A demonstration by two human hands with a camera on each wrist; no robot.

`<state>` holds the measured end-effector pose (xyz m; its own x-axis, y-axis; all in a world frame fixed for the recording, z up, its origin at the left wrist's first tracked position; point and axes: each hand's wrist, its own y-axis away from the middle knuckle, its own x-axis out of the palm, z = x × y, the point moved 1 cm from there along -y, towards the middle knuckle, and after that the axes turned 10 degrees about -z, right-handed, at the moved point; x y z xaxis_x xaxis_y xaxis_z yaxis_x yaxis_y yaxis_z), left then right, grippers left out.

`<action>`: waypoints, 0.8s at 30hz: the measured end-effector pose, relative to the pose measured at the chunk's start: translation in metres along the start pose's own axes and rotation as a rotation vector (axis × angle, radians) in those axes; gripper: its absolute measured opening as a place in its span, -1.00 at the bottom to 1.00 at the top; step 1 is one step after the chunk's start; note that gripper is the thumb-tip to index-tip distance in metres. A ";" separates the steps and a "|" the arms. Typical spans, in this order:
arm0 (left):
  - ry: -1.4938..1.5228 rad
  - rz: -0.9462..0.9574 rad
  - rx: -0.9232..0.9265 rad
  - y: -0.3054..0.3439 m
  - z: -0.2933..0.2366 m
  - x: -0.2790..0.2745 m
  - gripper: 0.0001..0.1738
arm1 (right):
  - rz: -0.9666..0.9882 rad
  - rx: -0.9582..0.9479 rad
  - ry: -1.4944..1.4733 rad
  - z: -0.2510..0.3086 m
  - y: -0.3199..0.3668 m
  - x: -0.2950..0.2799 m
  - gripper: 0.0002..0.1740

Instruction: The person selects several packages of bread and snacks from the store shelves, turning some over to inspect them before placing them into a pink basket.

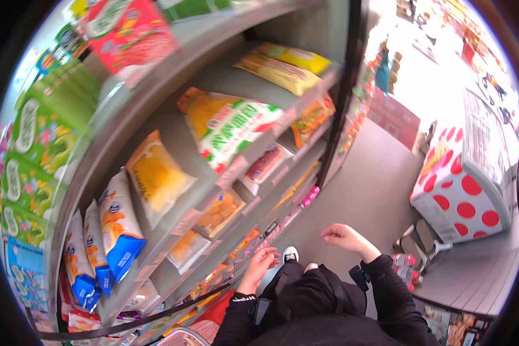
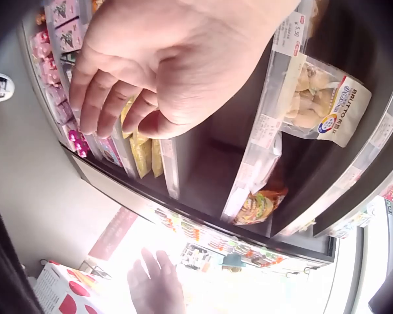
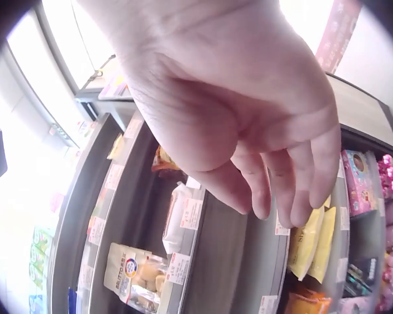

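The left hand [image 1: 259, 269] hangs in front of the shelves in the head view, fingers loosely bent, holding nothing. Its palm [image 2: 177, 59] fills the top of the left wrist view. To the right, the other hand [image 1: 346, 239] is held above the floor with relaxed fingers, also holding nothing; the right wrist view shows its palm [image 3: 229, 98] in front of the shelf rows. Packaged food lies on the shelves beside the hands: a triangular bag with green lettering [image 1: 230, 124], a yellow bag [image 1: 157, 176] and a blue-and-white bag [image 1: 120, 225]. Neither hand touches any package.
Shelves with price labels curve along the left. At the right stands a white box with red dots [image 1: 464, 199], near some red-capped bottles [image 1: 406, 268]. A pink basket [image 1: 193, 335] is at the bottom. Grey floor [image 1: 352, 173] runs between shelves and box; a shoe [image 1: 290, 254] shows below.
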<state>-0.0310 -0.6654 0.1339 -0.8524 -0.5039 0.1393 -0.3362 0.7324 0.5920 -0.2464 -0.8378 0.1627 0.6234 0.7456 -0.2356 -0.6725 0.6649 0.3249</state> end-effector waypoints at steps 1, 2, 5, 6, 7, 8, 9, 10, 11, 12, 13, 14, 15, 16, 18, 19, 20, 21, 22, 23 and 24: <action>0.021 0.000 0.030 -0.003 -0.005 -0.004 -0.72 | 0.015 -0.027 0.024 0.006 -0.005 0.007 -0.79; 0.042 -0.015 0.060 -0.006 -0.008 -0.010 -0.72 | 0.037 -0.027 0.016 0.010 -0.011 0.014 -0.79; 0.071 -0.012 0.098 -0.012 -0.008 -0.033 -0.74 | 0.094 -0.054 0.015 0.026 -0.030 0.038 -0.78; 0.084 -0.022 0.106 -0.012 -0.007 -0.040 -0.74 | 0.113 -0.057 0.005 0.029 -0.033 0.047 -0.78; 0.075 -0.035 0.089 -0.011 -0.005 -0.047 -0.74 | 0.120 -0.051 0.000 0.025 -0.037 0.056 -0.78; 0.066 -0.048 0.066 -0.008 -0.002 -0.054 -0.74 | 0.134 -0.048 0.008 0.024 -0.041 0.064 -0.78; 0.079 -0.057 0.061 -0.004 0.002 -0.061 -0.74 | 0.157 -0.053 0.035 0.026 -0.043 0.072 -0.78; 0.079 -0.077 0.044 -0.001 0.005 -0.067 -0.74 | 0.180 -0.058 0.062 0.029 -0.045 0.078 -0.78; 0.078 -0.095 0.029 0.001 0.008 -0.073 -0.74 | 0.199 -0.069 0.112 0.035 -0.045 0.083 -0.77; 0.077 -0.114 0.015 0.003 0.011 -0.077 -0.74 | 0.212 -0.068 0.122 0.038 -0.047 0.087 -0.77; 0.086 -0.139 0.003 0.006 0.014 -0.081 -0.74 | 0.248 -0.080 0.183 0.041 -0.049 0.091 -0.76; 0.100 -0.146 0.000 0.008 0.017 -0.083 -0.74 | 0.285 -0.092 0.242 0.043 -0.050 0.094 -0.75; 0.105 -0.191 -0.015 0.011 0.017 -0.083 -0.75 | 0.290 -0.116 0.255 0.043 -0.052 0.095 -0.76; 0.109 -0.234 -0.034 0.015 0.017 -0.082 -0.75 | 0.304 -0.107 0.260 0.042 -0.053 0.096 -0.76; 0.131 -0.249 -0.039 0.017 0.017 -0.078 -0.76 | 0.308 -0.078 0.192 0.038 -0.058 0.096 -0.75; 0.145 -0.251 -0.023 0.016 0.020 -0.076 -0.76 | 0.318 -0.070 0.199 0.037 -0.060 0.095 -0.75; 0.160 -0.254 -0.007 0.014 0.022 -0.073 -0.76 | 0.322 -0.064 0.215 0.035 -0.061 0.093 -0.75; 0.172 -0.255 0.003 0.013 0.023 -0.069 -0.76 | 0.327 -0.059 0.232 0.033 -0.062 0.090 -0.74; 0.186 -0.261 -0.005 0.011 0.024 -0.065 -0.76 | 0.339 -0.051 0.240 0.032 -0.062 0.087 -0.74; 0.187 -0.274 0.004 0.009 0.024 -0.061 -0.76 | 0.356 -0.037 0.261 0.031 -0.063 0.083 -0.75; 0.187 -0.287 0.013 0.006 0.026 -0.055 -0.76 | 0.371 -0.023 0.283 0.029 -0.063 0.076 -0.75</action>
<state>0.0032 -0.6213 0.1097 -0.6342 -0.7649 0.1124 -0.5578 0.5534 0.6185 -0.1454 -0.8241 0.1513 0.2076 0.9140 -0.3487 -0.8403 0.3491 0.4148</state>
